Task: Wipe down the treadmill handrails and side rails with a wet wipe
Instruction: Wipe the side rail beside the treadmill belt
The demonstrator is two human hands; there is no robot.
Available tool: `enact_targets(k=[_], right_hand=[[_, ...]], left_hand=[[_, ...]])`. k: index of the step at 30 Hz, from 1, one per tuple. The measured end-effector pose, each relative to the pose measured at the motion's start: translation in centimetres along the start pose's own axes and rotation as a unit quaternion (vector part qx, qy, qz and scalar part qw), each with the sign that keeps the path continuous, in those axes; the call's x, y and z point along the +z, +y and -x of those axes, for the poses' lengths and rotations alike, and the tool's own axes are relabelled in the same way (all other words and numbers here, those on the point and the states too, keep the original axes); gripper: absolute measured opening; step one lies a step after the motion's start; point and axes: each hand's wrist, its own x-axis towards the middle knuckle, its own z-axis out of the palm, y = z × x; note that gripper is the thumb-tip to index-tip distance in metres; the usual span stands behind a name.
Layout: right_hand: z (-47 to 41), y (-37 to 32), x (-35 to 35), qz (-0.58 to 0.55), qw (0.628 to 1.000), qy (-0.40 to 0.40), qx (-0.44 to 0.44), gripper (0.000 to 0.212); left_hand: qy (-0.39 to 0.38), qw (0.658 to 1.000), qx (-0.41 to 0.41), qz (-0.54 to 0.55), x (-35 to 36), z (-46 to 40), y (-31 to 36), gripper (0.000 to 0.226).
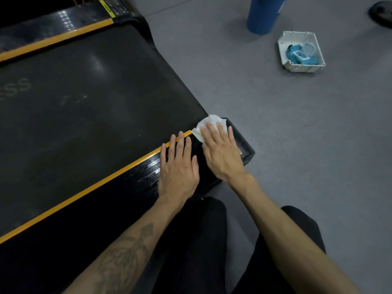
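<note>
Right hand [222, 151] flat, fingers straight, pressing white wet wipe [204, 126] onto rear end of near side rail [146, 172] of treadmill; left hand [178, 166] open, palm down on same rail, just beside; wipes pack in white tray [301, 52] on floor, well apart

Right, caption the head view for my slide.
Right hand presses a wet wipe onto the treadmill side rail's end; left hand rests flat beside it.

Grey matte floor [275, 134] under dim, even light. Near the top edge, base of a blue cylindrical column [265, 13]; just beside it, a white square tray [285, 49], dark round object [381, 13] at far right.
</note>
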Motion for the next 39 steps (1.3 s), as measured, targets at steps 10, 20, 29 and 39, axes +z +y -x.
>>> enact_targets(k=[10,20,29,39], right_hand=[[-2.0,0.7,-1.1,0.01,1.0,-0.001,0.015,0.07],[-3.4,1.3,-0.8,0.001,0.998,0.019,0.051,0.062],[-3.6,1.1,-0.8,-0.052,0.997,0.049,0.028,0.057],[-3.6,0.9,-1.0,-0.081,0.994,0.03,-0.061,0.05]], left_hand=[[0.002,1.0,-0.004,0.009,-0.2,-0.2,0.2,0.06],[0.0,1.0,-0.004,0.015,0.1,-0.3,0.1,0.06],[0.0,1.0,-0.002,0.01,-0.1,-0.3,0.2,0.059],[-0.002,1.0,-0.003,0.009,0.1,-0.4,0.3,0.06]])
